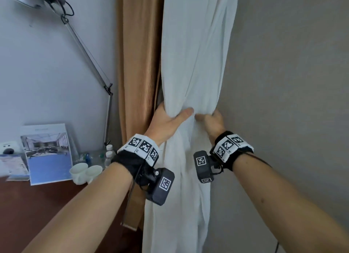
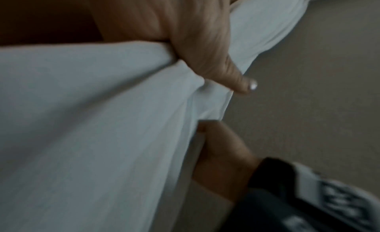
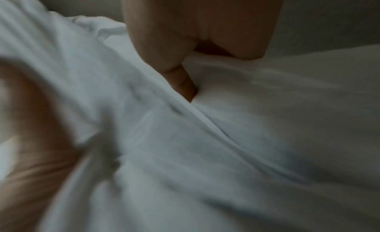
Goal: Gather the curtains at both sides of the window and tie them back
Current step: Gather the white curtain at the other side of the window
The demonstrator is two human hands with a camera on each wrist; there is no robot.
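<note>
A white sheer curtain (image 1: pixel 190 63) hangs bunched against the beige wall, with a tan drape (image 1: pixel 138 50) behind it on the left. My left hand (image 1: pixel 170 118) grips the white bundle at mid height, thumb across its front and fingers hidden behind it. My right hand (image 1: pixel 211 120) holds the same bundle from the right side, its thumb pressed into the folds. In the left wrist view my left hand's thumb (image 2: pixel 232 73) lies over the white cloth (image 2: pixel 92 121), with my right hand (image 2: pixel 222 159) below it. The right wrist view shows my right hand (image 3: pixel 185 53) dug into the blurred white fabric (image 3: pixel 246 138).
A dark wooden desk (image 1: pixel 37 205) stands at the lower left with two white cups (image 1: pixel 85 172), small bottles (image 1: pixel 109 154), a blue booklet (image 1: pixel 47 152) and a metal arm lamp (image 1: pixel 88 60). The beige wall (image 1: pixel 292 82) fills the right side.
</note>
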